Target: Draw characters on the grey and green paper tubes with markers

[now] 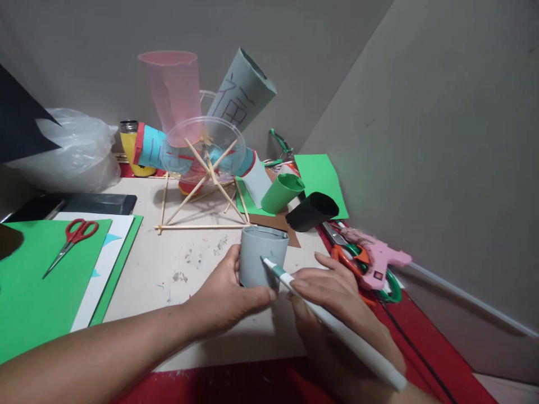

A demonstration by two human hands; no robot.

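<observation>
My left hand (225, 294) is closed around a small grey paper cylinder (261, 255) standing upright on the beige table (185, 280). My right hand (337, 306) grips a white marker (337, 325) with a green tip, and the tip touches the cylinder's front wall. Just behind the cylinder stands a model of wooden sticks (202, 193) carrying a clear plastic disc (204, 148) and paper cones in pink (174, 92), grey (242, 92) and blue (151, 147).
Red scissors (71, 238) lie on green and white sheets (37, 286) at the left. A green cup (281, 192) and a black paper roll (311, 212) lie behind. A pink glue gun (379, 258) and orange scissors (349, 255) sit at the right by the wall.
</observation>
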